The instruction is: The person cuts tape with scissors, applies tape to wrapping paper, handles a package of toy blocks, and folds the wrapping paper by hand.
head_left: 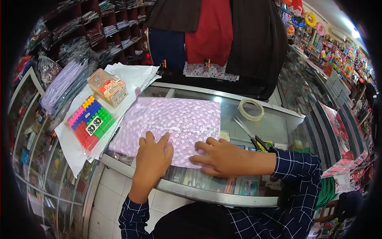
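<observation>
A sheet of pink-purple flowered wrapping paper (187,113) lies on the glass counter, its left part shiny and creased. My left hand (153,156) rests on its lower middle, fingers spread and holding nothing. To the right, my right hand (221,157) lies on the paper's lower right part with its fingers apart. A roll of clear tape (251,109) and open scissors (254,135) with black handles are on the glass right of the paper. Left of it, a pack of coloured blocks (90,123) and a boxed item (107,87) sit on white paper sheets (71,153).
The counter's metal edge (215,196) runs just in front of me. Folded bagged clothes (65,81) lie at the left. Dark and red cloths (209,32) hang behind the counter. Stacked books (334,131) stand at the right.
</observation>
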Motion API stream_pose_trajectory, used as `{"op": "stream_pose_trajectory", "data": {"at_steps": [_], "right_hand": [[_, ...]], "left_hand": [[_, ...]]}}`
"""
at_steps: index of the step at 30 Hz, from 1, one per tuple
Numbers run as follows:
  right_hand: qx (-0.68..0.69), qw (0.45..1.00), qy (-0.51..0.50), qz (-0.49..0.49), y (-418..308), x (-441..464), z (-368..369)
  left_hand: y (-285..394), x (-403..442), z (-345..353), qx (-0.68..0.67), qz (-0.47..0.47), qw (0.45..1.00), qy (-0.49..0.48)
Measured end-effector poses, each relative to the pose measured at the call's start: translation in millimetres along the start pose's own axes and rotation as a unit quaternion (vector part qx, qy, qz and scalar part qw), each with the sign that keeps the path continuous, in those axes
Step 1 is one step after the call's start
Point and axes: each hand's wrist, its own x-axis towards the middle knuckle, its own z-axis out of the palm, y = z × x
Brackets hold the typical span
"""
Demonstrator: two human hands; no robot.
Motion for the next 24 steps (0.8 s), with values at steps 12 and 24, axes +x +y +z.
{"op": "stream_pose_trajectory", "data": {"at_steps": [12,24], "right_hand": [[-0.013,0.995,0.084,0.057,23.6,2.6,19.2],[0.134,0.991,-0.005,0.01,46.9,-0.7,10.3]], "left_hand": [[-44.2,-25.8,-10.5,0.068,0.063,0.996,0.006],[-43.0,-44.2,-61.9,-0.138,0.159,0.975,-0.065]]}}
